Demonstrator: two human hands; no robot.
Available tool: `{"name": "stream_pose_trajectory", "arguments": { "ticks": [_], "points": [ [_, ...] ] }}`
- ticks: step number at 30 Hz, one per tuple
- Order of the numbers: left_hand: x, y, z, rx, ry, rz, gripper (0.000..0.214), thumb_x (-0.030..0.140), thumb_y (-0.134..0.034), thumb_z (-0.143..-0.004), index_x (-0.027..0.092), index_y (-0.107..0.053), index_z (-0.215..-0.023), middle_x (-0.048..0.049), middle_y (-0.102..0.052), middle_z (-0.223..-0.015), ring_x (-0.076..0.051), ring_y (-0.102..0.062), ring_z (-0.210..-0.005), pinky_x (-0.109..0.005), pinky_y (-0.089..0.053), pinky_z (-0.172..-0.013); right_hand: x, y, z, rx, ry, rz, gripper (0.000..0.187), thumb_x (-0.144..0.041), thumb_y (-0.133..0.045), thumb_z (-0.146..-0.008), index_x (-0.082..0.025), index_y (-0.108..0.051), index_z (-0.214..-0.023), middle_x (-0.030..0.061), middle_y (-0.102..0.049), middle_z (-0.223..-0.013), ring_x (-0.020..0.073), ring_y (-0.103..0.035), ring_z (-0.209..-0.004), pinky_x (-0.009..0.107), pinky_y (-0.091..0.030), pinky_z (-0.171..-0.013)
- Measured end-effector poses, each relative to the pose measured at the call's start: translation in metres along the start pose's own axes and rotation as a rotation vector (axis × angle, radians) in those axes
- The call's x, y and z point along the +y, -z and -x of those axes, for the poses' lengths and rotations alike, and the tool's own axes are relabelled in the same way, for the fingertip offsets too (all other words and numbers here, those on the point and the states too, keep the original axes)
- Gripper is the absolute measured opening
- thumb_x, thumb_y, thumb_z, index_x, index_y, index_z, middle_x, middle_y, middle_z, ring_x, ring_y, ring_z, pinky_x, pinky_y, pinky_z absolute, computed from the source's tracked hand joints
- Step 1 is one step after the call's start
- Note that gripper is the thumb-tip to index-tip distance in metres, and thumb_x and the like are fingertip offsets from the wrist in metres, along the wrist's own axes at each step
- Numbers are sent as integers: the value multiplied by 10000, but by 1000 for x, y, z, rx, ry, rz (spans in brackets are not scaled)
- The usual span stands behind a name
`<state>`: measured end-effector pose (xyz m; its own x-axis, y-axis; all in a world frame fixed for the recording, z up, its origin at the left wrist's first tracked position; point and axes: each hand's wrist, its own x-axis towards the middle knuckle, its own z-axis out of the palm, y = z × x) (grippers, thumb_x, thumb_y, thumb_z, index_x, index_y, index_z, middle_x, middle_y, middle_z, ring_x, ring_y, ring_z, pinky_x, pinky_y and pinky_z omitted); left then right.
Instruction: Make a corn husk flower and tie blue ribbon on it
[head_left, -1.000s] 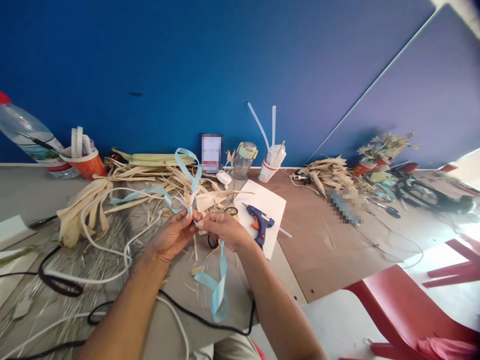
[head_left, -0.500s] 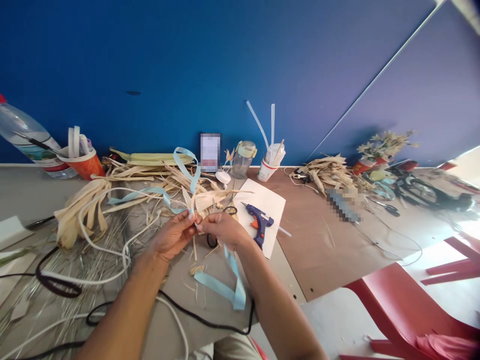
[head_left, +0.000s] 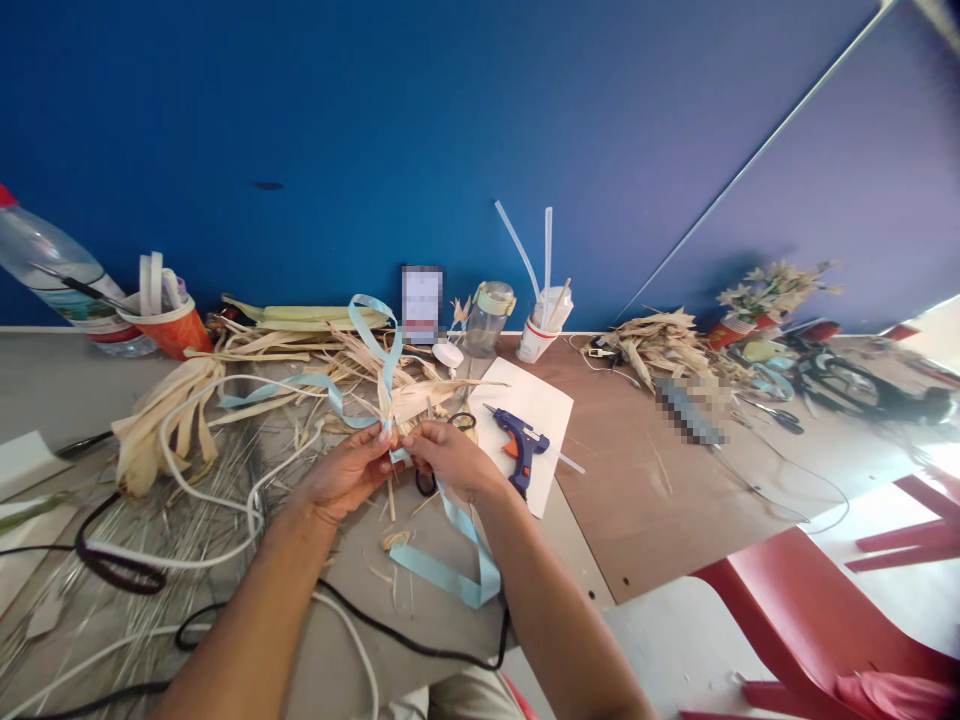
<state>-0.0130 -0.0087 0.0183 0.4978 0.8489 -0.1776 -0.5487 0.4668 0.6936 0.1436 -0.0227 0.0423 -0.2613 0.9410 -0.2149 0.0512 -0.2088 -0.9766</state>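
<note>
Both my hands meet over the table in the middle of the view. My left hand point(head_left: 349, 468) pinches the base of a small bunch of dried corn husks point(head_left: 431, 398), where a light blue ribbon point(head_left: 391, 362) loops up above the fingers. Close beside it, my right hand point(head_left: 450, 455) is closed on the ribbon; its lower length point(head_left: 442, 575) runs under that wrist and folds on the table. A thin stem point(head_left: 391, 498) points down below the fingers. Dark-handled scissors point(head_left: 426, 483) lie partly hidden behind my right hand.
A blue glue gun point(head_left: 525, 450) lies on white paper point(head_left: 553, 395) to the right. Along the wall stand a phone point(head_left: 422, 300), a jar point(head_left: 486, 325), a cup of glue sticks point(head_left: 534, 342) and a red cup point(head_left: 176, 330). White cable point(head_left: 202, 562) and husks point(head_left: 169, 415) spread leftward.
My right hand has shifted slightly right, drawing a bit of ribbon out from the stem. The ribbon's lower fold has moved a little right and up. My left hand keeps its pinch.
</note>
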Motion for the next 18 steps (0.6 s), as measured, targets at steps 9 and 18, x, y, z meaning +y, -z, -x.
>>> {"name": "stream_pose_trajectory", "arguments": {
  "ticks": [9, 18],
  "points": [
    [4, -4, -1, 51, -21, -65, 145, 193, -783, -651, 96, -675, -670, -22, -611, -637, -60, -507, -523, -150, -440, -493, -4, 5, 1, -72, -88, -179, 222, -226, -677, -619, -185, -461, -653, -99, -418, -470, 56, -348, -428, 207, -220, -455],
    [3, -3, 0, 60, -11, -58, 98, 180, -757, -680, 117, -697, -725, -36, -652, -700, -116, -582, -621, -269, -526, -668, -9, 0, 3, 35, -22, -110, 128, -252, -607, -694, -165, -541, -627, -47, -516, -592, 82, -435, -549, 221, -319, -553]
  ]
}}
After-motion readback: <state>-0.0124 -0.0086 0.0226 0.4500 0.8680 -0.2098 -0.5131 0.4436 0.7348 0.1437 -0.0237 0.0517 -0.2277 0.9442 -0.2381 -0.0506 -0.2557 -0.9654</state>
